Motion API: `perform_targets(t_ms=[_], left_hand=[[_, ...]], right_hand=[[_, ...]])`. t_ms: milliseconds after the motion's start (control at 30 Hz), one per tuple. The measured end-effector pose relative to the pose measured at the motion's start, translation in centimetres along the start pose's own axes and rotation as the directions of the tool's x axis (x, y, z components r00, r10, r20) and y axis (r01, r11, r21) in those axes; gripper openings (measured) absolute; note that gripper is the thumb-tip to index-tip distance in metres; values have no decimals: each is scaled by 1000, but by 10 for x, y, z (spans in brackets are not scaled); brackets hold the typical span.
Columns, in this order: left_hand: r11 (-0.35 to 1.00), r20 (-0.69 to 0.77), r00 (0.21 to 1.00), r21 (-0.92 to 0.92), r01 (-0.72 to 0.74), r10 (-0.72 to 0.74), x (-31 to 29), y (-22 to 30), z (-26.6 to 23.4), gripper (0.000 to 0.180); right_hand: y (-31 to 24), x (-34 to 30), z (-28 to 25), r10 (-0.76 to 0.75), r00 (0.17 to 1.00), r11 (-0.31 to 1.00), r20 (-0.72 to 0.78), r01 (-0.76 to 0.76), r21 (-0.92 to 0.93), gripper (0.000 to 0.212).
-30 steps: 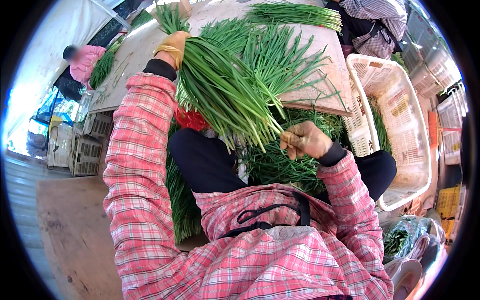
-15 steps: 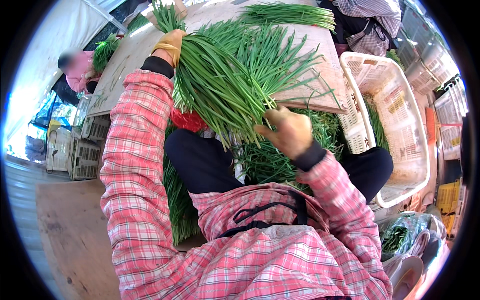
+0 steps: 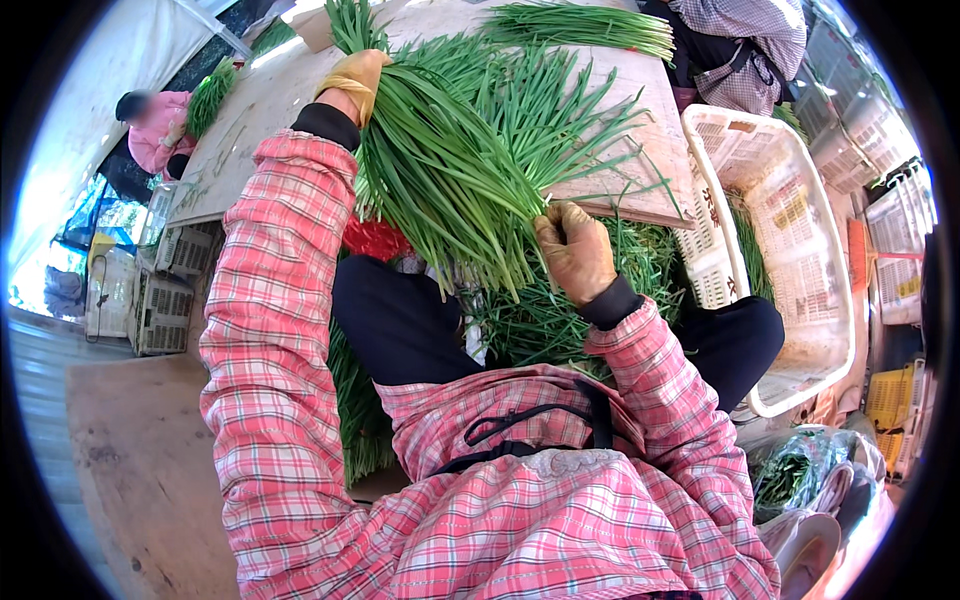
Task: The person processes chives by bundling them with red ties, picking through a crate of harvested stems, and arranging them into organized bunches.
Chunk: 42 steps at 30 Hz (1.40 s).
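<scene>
My left hand (image 3: 358, 82), in a yellowish glove, is closed around a large bunch of garlic chives (image 3: 440, 150) near its far end. The long green leaves hang slanting down to the right over my lap, with pale stalk ends toward me. My right hand (image 3: 580, 258), also gloved, is closed at the bunch's right edge, fingertips pinched on a few stalk ends. More loose chives (image 3: 560, 110) lie fanned out on the wooden board (image 3: 640, 185) behind the bunch. A heap of greens (image 3: 530, 325) sits below, between my knees.
A white plastic crate (image 3: 800, 250) with some greens inside stands at my right. Another chive bundle (image 3: 580, 28) lies at the board's far edge. One person (image 3: 155, 130) sits at the far left, another (image 3: 745, 50) at the far right. A plastic bag of greens (image 3: 800, 470) is at the lower right.
My right hand has gone from blurred, loosely spread fingers to a pinch at the bunch's edge, slightly lower. My left hand has shifted slightly right, still gripping the bunch.
</scene>
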<state>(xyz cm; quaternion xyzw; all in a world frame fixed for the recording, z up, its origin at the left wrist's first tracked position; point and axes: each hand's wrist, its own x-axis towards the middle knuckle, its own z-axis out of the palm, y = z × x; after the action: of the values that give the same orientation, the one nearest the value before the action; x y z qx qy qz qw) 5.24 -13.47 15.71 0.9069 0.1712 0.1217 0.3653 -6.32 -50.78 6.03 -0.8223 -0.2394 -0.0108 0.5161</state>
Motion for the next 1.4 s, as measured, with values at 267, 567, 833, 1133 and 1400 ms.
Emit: perform_targets(t_ms=[267, 567, 833, 1133, 1400], left_hand=[[959, -30, 978, 207, -195, 206, 18, -34, -12, 32], [955, 32, 977, 209, -211, 209, 17, -30, -19, 33], [889, 14, 966, 388, -242, 257, -10, 18, -30, 35], [664, 125, 908, 644, -381, 400, -51, 51, -34, 30], [917, -16, 961, 305, -258, 275, -3, 18, -45, 31]], right_hand=[[42, -30, -18, -341, 937, 879, -72, 290, -380, 15], [65, -58, -52, -141, 937, 829, 320, 288, -480, 19], [-24, -22, 16, -450, 876, 798, 173, 482, -362, 27], [33, -51, 24, -329, 864, 792, 381, 472, -387, 7], [81, -91, -8, 289, 612, 719, 736, 369, -589, 14]])
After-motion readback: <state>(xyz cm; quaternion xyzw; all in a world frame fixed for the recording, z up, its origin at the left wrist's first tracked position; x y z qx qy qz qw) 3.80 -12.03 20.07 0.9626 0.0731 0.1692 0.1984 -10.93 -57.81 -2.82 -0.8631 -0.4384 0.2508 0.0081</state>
